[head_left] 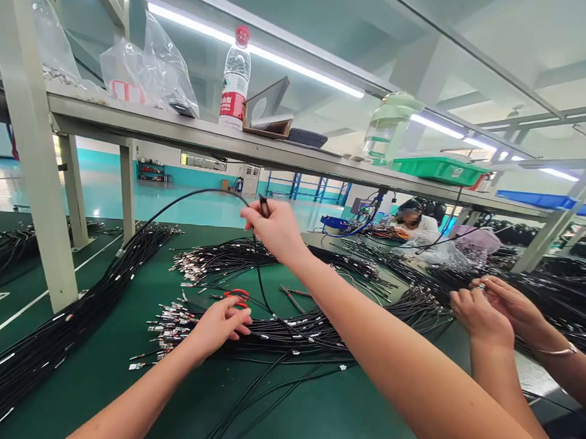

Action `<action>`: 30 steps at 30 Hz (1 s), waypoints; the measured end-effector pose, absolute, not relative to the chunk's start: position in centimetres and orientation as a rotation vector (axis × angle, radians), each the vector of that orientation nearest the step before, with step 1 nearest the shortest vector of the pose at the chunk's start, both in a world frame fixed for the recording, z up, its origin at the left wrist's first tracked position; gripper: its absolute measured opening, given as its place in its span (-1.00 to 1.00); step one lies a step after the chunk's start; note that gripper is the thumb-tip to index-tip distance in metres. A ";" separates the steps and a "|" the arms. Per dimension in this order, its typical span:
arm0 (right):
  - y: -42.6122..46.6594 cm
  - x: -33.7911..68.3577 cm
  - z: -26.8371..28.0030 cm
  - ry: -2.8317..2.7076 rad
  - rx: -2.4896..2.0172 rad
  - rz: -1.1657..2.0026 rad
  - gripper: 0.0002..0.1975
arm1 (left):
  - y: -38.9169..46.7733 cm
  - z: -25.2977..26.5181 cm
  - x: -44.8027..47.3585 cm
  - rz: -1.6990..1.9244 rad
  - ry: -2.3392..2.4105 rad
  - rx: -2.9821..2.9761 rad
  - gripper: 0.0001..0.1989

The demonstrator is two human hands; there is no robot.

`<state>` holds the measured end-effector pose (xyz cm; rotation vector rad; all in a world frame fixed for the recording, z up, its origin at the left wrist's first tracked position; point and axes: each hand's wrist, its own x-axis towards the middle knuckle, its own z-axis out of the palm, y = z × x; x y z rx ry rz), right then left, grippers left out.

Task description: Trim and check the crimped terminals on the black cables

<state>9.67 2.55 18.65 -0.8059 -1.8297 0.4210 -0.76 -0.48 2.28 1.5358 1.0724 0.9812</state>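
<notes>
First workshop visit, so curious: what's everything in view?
Tabletop: one, green, below shelf
Cable bundles: several, black, on tabletop
Hand tools: two, red-handled, mid-tabletop
Shelf: one, pale, above
Bottle: one, clear, red-capped, on shelf
Box: one, brownish, beside bottle
Jug: one, pale green, shelf's right
Trays: two, green and blue, right
Plastic bags: several, clear, shelf's left
Co-worker's hands: two, at right
Seated person: one, white top, background
Left hand: one, bare, by front bundle
Right hand: one, raised, gripping black cable

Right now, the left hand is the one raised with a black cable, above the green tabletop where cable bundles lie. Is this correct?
Not fully: the head view shows the right hand raised with the black cable, while the left hand is lower. The green tabletop, with cable bundles lying on it, is as you say.
</notes>
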 end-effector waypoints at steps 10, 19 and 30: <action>-1.3 8.8 23.0 -1.771 -0.511 0.480 -0.82 | 5.7 2.0 1.9 0.950 1.264 1.164 -0.73; -1.4 8.8 27.1 -1.629 -0.469 0.506 -0.83 | 3.6 0.7 1.0 0.809 1.022 1.351 -0.86; 2.0 8.2 28.7 -1.505 -0.513 0.496 -0.86 | -1.7 1.3 -1.6 0.956 0.954 1.593 -0.85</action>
